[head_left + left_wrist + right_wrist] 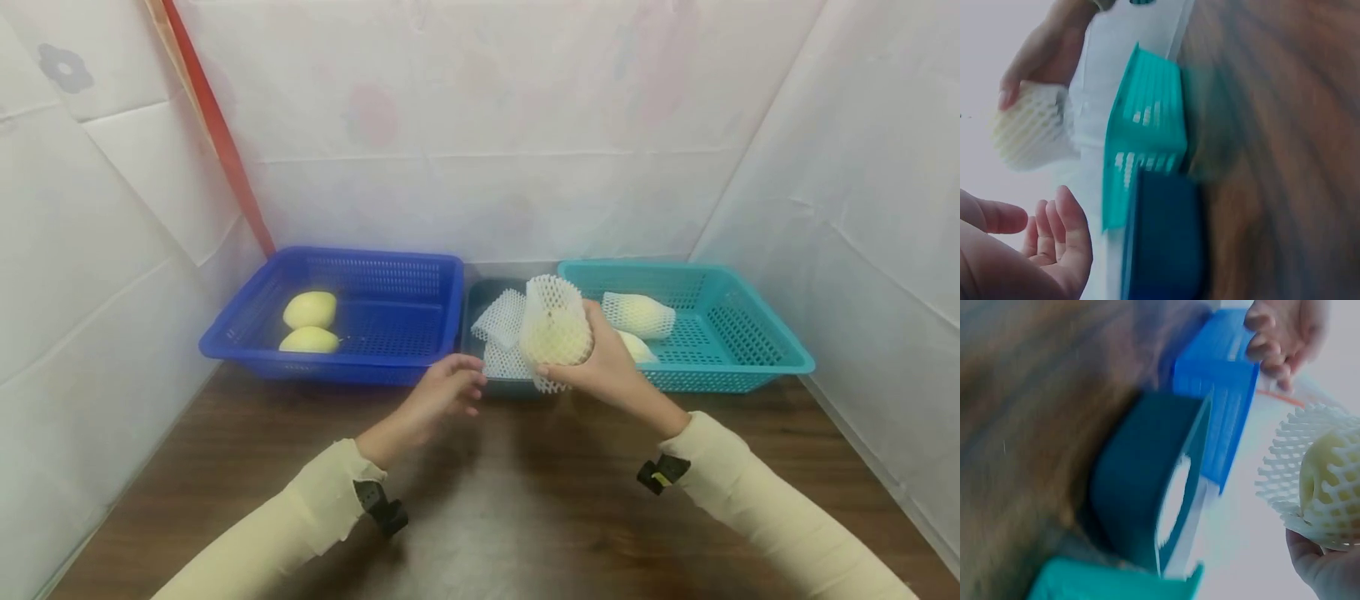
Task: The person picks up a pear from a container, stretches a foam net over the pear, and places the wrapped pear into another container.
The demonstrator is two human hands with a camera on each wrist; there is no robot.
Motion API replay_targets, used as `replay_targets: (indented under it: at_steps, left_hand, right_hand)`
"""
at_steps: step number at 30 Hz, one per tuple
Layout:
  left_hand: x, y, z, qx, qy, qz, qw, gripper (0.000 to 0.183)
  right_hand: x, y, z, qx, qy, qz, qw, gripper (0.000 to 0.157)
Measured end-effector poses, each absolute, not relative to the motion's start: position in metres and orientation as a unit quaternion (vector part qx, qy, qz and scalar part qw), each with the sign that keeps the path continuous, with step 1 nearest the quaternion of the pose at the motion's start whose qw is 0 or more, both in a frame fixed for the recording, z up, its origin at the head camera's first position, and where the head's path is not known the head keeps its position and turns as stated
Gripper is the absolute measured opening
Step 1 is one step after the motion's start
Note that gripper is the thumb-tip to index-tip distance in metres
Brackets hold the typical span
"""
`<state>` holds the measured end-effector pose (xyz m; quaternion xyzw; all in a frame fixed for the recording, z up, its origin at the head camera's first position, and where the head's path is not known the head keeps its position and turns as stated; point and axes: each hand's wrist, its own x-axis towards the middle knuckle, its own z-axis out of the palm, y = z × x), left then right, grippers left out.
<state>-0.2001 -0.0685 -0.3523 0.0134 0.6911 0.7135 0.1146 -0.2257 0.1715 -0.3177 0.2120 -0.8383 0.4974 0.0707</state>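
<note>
My right hand (pixel 611 362) grips a pale yellow fruit (pixel 1329 478) wrapped in a white foam net (pixel 553 292), held up over the front of the small dark teal bin. The net's open end spreads past the fruit in the right wrist view. My left hand (pixel 446 392) holds nothing; its fingers are loosely bent, near the right front corner of the blue basket (pixel 360 360). Inside the small bin (pixel 1141 456) lie several white foam nets (pixel 501 321).
Two bare yellow fruits (pixel 310 310) lie in the blue basket's left side. At right, a turquoise basket (pixel 750 333) holds a netted fruit (pixel 641 317) and another pale fruit (pixel 637 347) partly behind my right hand. White cloth walls (pixel 480 200) enclose the brown wooden table (pixel 600 533).
</note>
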Motion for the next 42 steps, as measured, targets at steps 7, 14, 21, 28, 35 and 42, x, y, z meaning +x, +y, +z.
replay_targets:
  at_steps: [7, 14, 21, 28, 35, 42]
  left_hand:
    - [-0.216, -0.095, -0.341, 0.074, 0.776, 0.627, 0.022, 0.021]
    - [-0.235, -0.122, -0.346, 0.135, 0.869, 0.466, -0.097, 0.014]
    - [-0.249, -0.14, -0.356, 0.111, 0.942, 0.292, -0.126, 0.017]
    - [-0.25, -0.15, -0.366, 0.088, 0.96, 0.231, -0.134, 0.018]
    - [-0.25, -0.149, -0.372, 0.095, 0.965, 0.192, -0.154, 0.023]
    - [-0.251, -0.147, -0.374, 0.096, 0.97, 0.157, -0.161, 0.027]
  right_hand:
    - [-0.247, 0.197, -0.302, 0.189, -0.861, 0.465, 0.086, 0.099]
    - [-0.27, 0.228, -0.3, 0.158, -0.89, 0.414, 0.111, 0.098]
    - [-0.288, 0.263, -0.302, 0.143, -0.901, 0.397, 0.103, 0.091]
    - [-0.301, 0.301, -0.311, 0.105, -0.926, 0.353, 0.082, 0.095]
    - [-0.306, 0.331, -0.327, 0.091, -0.937, 0.328, 0.074, 0.094]
    - [-0.308, 0.354, -0.339, 0.104, -0.944, 0.312, 0.038, 0.086]
